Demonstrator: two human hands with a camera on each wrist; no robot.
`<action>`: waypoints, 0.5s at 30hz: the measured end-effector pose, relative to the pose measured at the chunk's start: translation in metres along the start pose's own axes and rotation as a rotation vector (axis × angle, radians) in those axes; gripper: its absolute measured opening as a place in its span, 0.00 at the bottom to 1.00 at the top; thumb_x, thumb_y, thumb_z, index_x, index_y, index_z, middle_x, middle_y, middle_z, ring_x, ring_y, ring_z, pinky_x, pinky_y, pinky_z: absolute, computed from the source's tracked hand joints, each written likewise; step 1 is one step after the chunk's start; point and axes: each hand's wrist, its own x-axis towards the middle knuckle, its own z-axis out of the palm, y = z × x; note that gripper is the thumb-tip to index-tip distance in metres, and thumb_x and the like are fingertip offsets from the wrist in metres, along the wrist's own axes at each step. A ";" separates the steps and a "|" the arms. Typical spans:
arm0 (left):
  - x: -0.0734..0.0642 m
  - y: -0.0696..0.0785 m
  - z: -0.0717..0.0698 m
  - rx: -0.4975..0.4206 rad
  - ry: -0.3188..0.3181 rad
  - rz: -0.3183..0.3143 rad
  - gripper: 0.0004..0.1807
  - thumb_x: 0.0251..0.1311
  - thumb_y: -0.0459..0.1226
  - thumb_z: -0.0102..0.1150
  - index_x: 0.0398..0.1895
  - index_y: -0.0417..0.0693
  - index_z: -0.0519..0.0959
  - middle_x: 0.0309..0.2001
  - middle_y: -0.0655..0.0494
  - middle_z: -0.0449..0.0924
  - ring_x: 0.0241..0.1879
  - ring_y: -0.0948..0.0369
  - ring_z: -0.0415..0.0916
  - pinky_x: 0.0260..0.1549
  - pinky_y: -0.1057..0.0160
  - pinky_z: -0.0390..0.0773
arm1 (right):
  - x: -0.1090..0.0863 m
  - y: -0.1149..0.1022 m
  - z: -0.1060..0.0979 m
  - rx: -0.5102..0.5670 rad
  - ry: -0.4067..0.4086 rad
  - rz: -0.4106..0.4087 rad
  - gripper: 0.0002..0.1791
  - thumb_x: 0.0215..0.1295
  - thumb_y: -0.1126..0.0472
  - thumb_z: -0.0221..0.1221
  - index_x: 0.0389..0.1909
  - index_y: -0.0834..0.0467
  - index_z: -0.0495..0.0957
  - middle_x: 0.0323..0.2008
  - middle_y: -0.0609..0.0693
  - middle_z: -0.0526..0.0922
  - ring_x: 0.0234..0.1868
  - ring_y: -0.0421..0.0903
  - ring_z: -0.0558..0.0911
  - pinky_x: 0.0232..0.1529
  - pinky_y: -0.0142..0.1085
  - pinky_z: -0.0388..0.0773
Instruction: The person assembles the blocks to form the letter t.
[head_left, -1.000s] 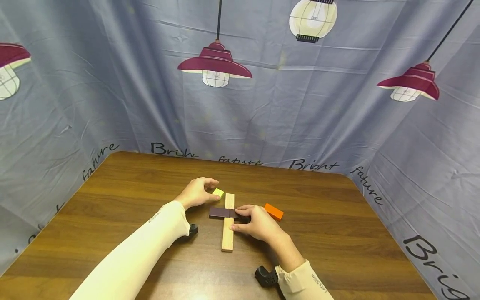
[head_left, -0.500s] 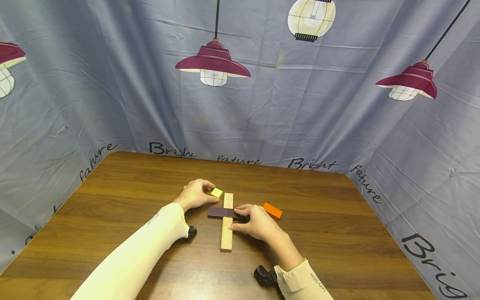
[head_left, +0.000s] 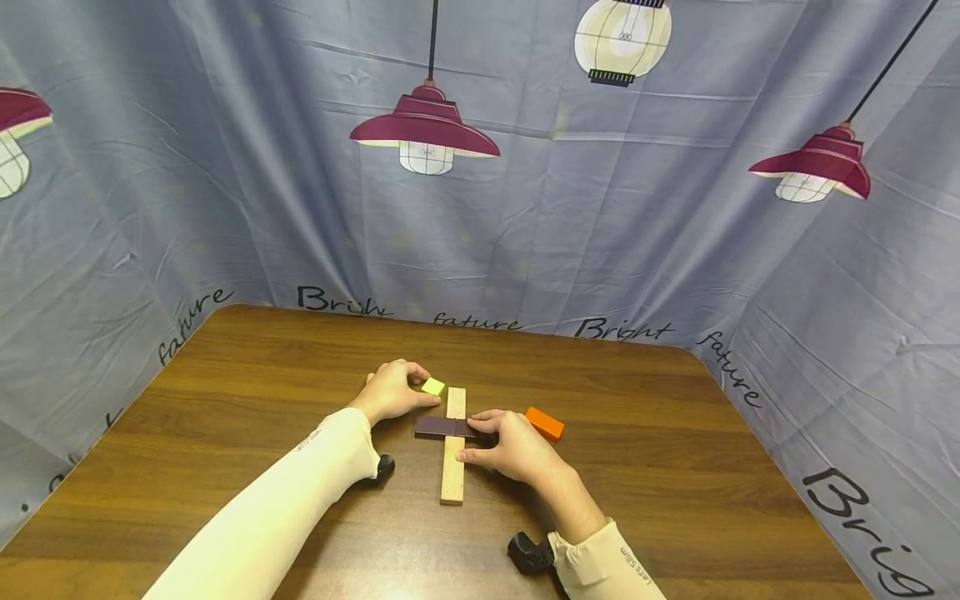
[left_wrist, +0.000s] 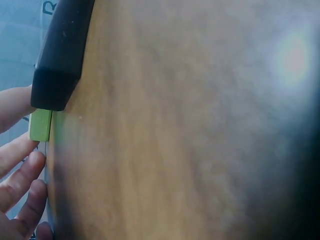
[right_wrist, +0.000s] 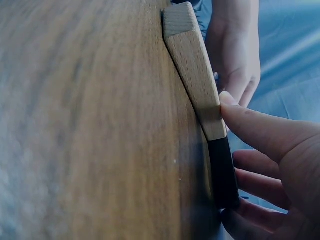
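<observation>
Friend: What do you have, way over there?

Me: From my far-off seat, my left grip (head_left: 390,392) is pinching a small yellow-green wooden block (head_left: 432,387). It's past the far side of the dark brown flat bar (head_left: 435,427).

Friend: And the other one?

Me: My right grip (head_left: 517,446) has its thumb and fingers apart. The thumb touches the long pale wooden strip (head_left: 453,479) on the bar's near side. The fingers rest on the bar's right part.

Friend: How would you do it well?

Me: I'd press softly on the right, so nothing slides. I'd move the block slowly. A pale wooden piece (head_left: 456,402) at the bar's far side is just beside it, and a bump could make it crooked.

Friend: Is the block on the desk (head_left: 637,500)?

Me: I can't tell. The bright orange box-shaped block (head_left: 544,423) is, right of the bar.
</observation>
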 end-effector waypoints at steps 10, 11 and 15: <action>-0.002 0.005 -0.002 -0.024 -0.006 -0.039 0.25 0.54 0.47 0.75 0.50 0.42 0.83 0.41 0.55 0.84 0.42 0.58 0.79 0.49 0.52 0.74 | 0.000 -0.002 0.000 -0.005 0.006 0.001 0.33 0.56 0.46 0.74 0.57 0.64 0.82 0.56 0.54 0.83 0.59 0.52 0.79 0.60 0.46 0.73; -0.003 0.005 -0.002 -0.034 -0.007 -0.044 0.25 0.54 0.47 0.75 0.50 0.41 0.83 0.41 0.55 0.84 0.41 0.58 0.79 0.48 0.53 0.75 | 0.000 -0.002 0.000 -0.006 0.006 -0.001 0.33 0.56 0.46 0.74 0.57 0.64 0.82 0.55 0.54 0.83 0.59 0.52 0.79 0.60 0.46 0.73; -0.006 0.007 -0.006 -0.056 -0.013 -0.039 0.26 0.54 0.46 0.75 0.51 0.40 0.82 0.40 0.54 0.83 0.40 0.59 0.78 0.44 0.56 0.77 | 0.000 -0.001 0.000 -0.009 0.007 0.000 0.33 0.56 0.46 0.74 0.57 0.64 0.82 0.55 0.53 0.83 0.59 0.52 0.79 0.60 0.46 0.73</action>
